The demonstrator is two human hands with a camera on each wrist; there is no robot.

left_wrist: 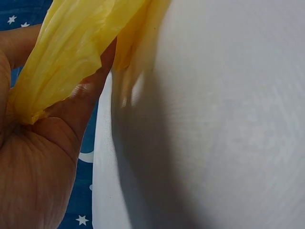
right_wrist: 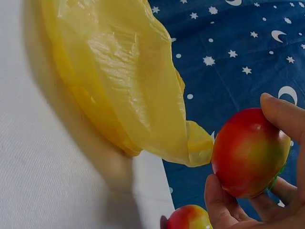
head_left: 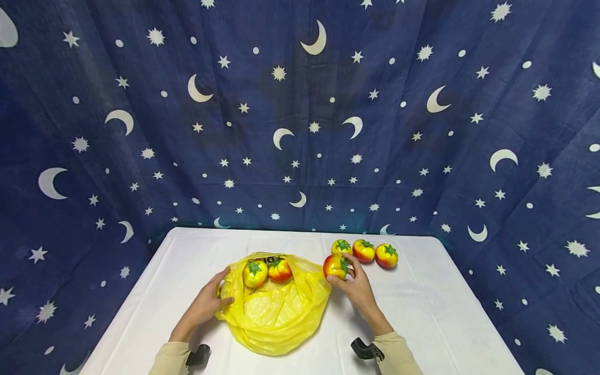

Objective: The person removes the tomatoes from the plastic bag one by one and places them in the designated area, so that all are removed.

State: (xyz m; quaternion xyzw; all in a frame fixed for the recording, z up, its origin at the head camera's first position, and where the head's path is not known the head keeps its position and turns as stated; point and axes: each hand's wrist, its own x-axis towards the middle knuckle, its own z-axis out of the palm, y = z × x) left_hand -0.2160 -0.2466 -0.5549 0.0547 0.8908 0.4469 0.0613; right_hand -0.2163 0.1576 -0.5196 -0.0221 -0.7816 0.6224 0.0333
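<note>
A yellow plastic bag (head_left: pixel 276 333) lies on the table with its mouth spread open. Inside it, near the far rim, sit two red-and-yellow tomatoes (head_left: pixel 255 274) with green leafy tops. My left hand (head_left: pixel 206 303) grips the bag's left edge; in the left wrist view the yellow film (left_wrist: pixel 66 62) runs between thumb and fingers. At the bag's right rim, my right hand (head_left: pixel 355 285) holds another tomato (right_wrist: pixel 248 152) between thumb and fingertips, above the table. This tomato is beside the rim, close to or touching the film.
Three more tomatoes (head_left: pixel 387 255) stand in a group at the back right of the table (head_left: pixel 436 312), beyond my right hand. A dark blue curtain (head_left: pixel 300 104) with moons and stars hangs behind the table. Black straps (head_left: pixel 366 349) sit on both wrists.
</note>
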